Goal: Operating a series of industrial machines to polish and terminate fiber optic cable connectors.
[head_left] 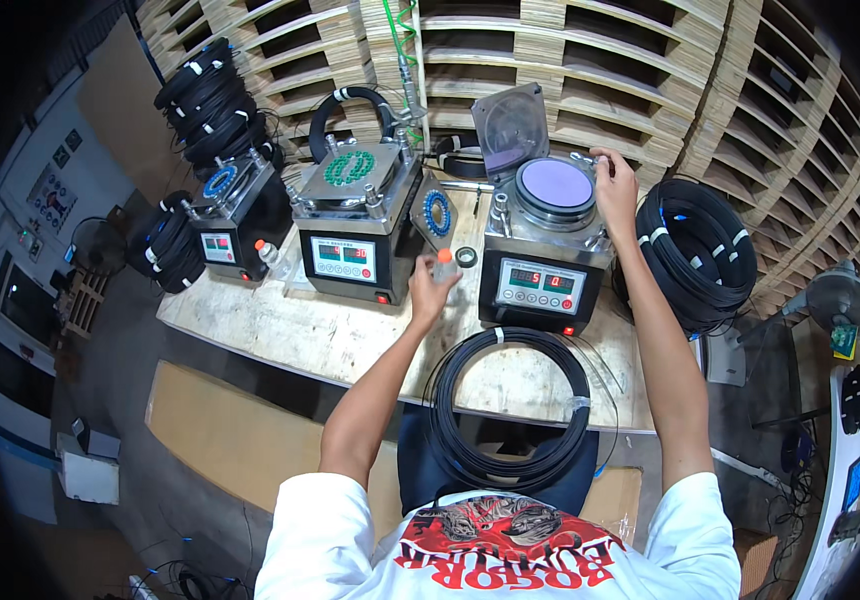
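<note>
My left hand (pixel 432 292) is closed around a small clear bottle (pixel 444 268) with an orange cap, held upright between two bench machines. On the right, my right hand (pixel 617 190) has its fingers curled at the back right corner of a polishing machine (pixel 542 290), beside a metal corner clamp (pixel 583 160). What the fingertips grip there is hidden. A round purple pad (pixel 556 184) lies bare on top of this machine, and its square metal cover (pixel 512 128) stands raised behind it. A small dark ring (pixel 466 256) lies on the bench near my left hand.
The middle machine (pixel 340 255) carries a plate with green connectors; a plate with blue connectors (pixel 437 213) leans against it. A smaller machine (pixel 232 225) and another orange-capped bottle (pixel 268 252) stand left. Black cable coils lie on my lap (pixel 510 465), at right (pixel 695 255) and stacked left (pixel 212 110).
</note>
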The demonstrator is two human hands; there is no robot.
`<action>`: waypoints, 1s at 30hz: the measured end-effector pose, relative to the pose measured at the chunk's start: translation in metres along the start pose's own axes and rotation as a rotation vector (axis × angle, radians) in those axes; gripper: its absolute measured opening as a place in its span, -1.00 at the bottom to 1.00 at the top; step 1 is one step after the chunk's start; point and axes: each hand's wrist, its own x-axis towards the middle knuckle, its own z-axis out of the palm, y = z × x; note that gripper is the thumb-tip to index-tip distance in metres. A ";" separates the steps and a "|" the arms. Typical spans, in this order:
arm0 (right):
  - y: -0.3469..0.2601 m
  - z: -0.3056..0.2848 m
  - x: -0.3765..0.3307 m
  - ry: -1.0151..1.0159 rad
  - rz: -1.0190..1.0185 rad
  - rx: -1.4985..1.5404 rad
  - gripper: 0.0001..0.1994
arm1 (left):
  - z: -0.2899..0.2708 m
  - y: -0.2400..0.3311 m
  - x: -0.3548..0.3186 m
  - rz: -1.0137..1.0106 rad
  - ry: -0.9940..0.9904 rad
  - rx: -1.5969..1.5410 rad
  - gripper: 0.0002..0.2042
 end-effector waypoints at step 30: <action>-0.006 -0.005 0.016 -0.347 0.299 0.419 -0.59 | 0.042 0.202 0.157 0.457 -0.393 -0.071 -0.65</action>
